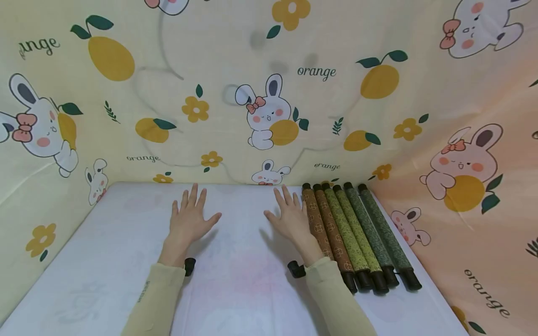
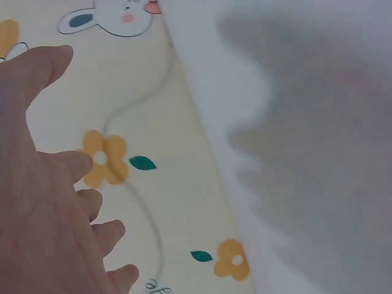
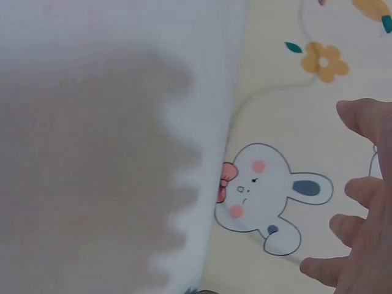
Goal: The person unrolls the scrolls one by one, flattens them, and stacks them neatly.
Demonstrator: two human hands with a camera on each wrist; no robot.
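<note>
Fingers (image 1: 287, 196) spread — right hand (image 1: 292, 225) beside six rolls (image 1: 343, 228) on table (image 1: 235, 289).

six rolls (image 1: 355, 228) lie side by side along the right of a table (image 1: 235, 298), running from near its back edge toward the front. a cloth (image 1: 218, 60) hangs behind the table and along both sides. a person's left hand (image 1: 189, 221) is over the table, left of centre; the right hand (image 1: 292, 221) is between it and the rolls, just beside the leftmost roll (image 1: 316, 217). wrist cameras (image 1: 296, 269) sit on both wrists' inner sides.
</note>
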